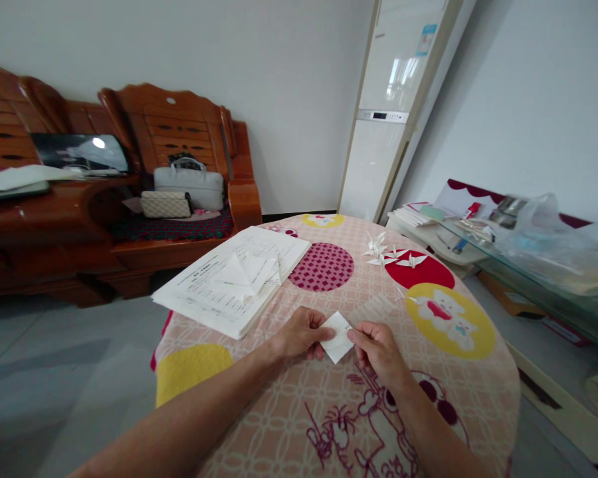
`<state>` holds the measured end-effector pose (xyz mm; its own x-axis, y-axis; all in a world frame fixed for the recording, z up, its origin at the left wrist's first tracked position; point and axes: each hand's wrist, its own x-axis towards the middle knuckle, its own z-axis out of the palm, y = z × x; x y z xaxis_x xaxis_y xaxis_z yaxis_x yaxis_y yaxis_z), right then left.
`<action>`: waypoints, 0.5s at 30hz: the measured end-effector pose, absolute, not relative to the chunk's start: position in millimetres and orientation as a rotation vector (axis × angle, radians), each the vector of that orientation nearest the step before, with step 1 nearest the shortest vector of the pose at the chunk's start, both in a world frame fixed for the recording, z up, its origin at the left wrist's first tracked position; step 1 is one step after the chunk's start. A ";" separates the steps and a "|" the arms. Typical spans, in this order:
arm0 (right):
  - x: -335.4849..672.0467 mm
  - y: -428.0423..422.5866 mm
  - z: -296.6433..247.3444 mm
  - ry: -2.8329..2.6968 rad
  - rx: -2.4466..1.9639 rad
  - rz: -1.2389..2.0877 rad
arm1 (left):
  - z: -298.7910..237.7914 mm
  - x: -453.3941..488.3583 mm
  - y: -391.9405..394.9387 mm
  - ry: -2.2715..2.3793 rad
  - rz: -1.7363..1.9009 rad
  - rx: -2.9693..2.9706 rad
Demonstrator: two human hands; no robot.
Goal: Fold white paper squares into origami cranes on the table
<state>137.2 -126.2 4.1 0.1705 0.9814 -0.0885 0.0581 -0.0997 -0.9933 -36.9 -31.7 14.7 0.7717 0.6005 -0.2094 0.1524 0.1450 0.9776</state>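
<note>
A small white square of folded paper (337, 345) is held up just above the table, turned so that one corner points toward me. My left hand (306, 334) pinches its left corner, thumb on top. At the right corner, my right hand (376, 345) grips it between thumb and fingers. Beyond them, several folded paper cranes (377, 245) lie grouped on the cloth. To the left is a stack of printed sheets (204, 292) with loose folded white paper (244, 275) on top.
The round table wears a patterned pink cloth (279, 411). At the right stands a glass-topped table (538, 285) with plastic bags (538, 232) and papers. Wooden chairs (179, 126) holding bags (194, 186) are at the left. A tall white air conditioner (373, 153) stands behind.
</note>
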 end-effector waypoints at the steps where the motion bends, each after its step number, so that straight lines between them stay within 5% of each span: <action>1: 137.7 -126.5 3.2 -1.086 -1.404 1.112 | 14.4 -37.2 -31.4 0.658 0.357 1.413; 15: 137.8 -131.6 1.0 -1.005 -1.338 1.155 | 14.7 -39.7 -29.6 0.635 0.427 1.351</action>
<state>137.8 -131.6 1.0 0.1801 0.9787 -0.0982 -0.0382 -0.0928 -0.9950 -39.7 -29.6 14.7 0.7615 0.6244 -0.1737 0.0742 0.1822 0.9805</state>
